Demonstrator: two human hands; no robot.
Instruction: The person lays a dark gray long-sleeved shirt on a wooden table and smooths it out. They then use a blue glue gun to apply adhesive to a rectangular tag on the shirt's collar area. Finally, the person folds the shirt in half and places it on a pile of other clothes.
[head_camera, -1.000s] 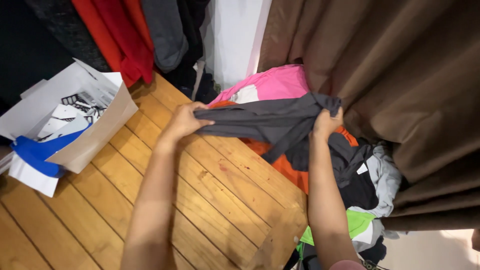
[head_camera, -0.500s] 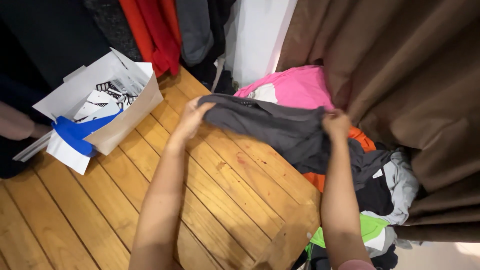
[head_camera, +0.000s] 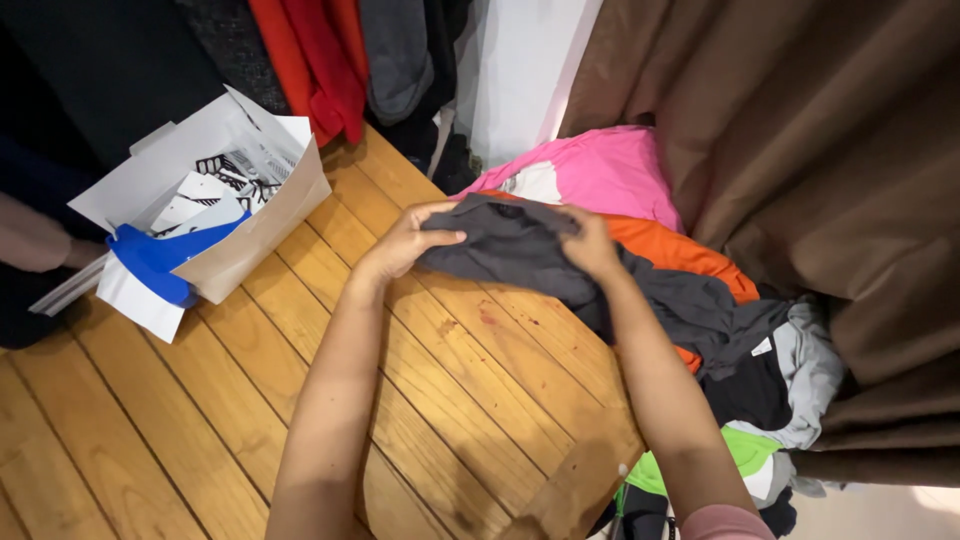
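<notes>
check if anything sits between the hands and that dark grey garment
Nothing visible does. The left hand and right hand both grip the dark grey garment directly, holding it above the wooden floor beside the pile of clothes.

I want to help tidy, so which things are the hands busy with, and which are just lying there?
In use: left hand, right hand, both gripping the grey garment.

Lying about: pink garment, orange garment, paper bag, hanging red clothes, brown curtain.
</notes>
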